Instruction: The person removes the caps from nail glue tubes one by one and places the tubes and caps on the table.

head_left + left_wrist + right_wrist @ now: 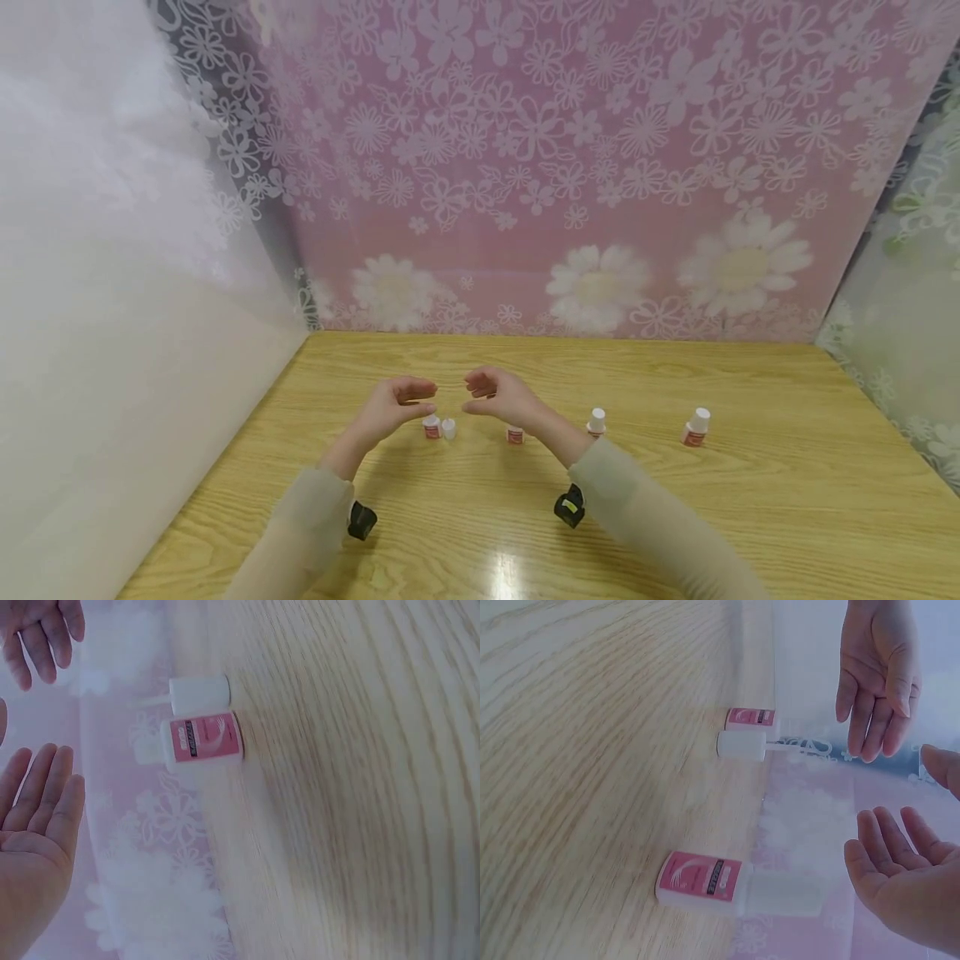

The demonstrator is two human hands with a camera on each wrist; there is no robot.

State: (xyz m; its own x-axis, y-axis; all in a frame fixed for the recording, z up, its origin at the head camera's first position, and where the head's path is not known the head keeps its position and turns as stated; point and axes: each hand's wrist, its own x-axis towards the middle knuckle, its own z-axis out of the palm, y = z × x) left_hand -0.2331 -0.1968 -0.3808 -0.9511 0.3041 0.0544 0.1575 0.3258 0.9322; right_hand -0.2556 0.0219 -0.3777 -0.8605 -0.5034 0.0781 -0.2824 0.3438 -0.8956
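Note:
My left hand point(392, 407) and right hand point(507, 398) hover above the table, palms turned towards each other. Both hold nothing; fingers look relaxed and slightly bent, with a gap between the two hands. Just below the left fingertips stands a small white bottle with a pink-red label point(432, 429), its cap off and narrow white neck point(148, 748) bare. Beside it the white brush cap point(201, 694) stands upside down, its thin applicator point(787, 745) pointing up. Under the right hand is a second such bottle point(701, 881), upright and capped; the hand partly hides it in the head view.
Two more capped bottles stand to the right, one point(596, 420) by the right forearm and one point(696, 427) farther out. A pink flowered sheet point(480, 167) hangs behind the wooden table point(465, 533). A pale sheet point(135, 333) closes the left side.

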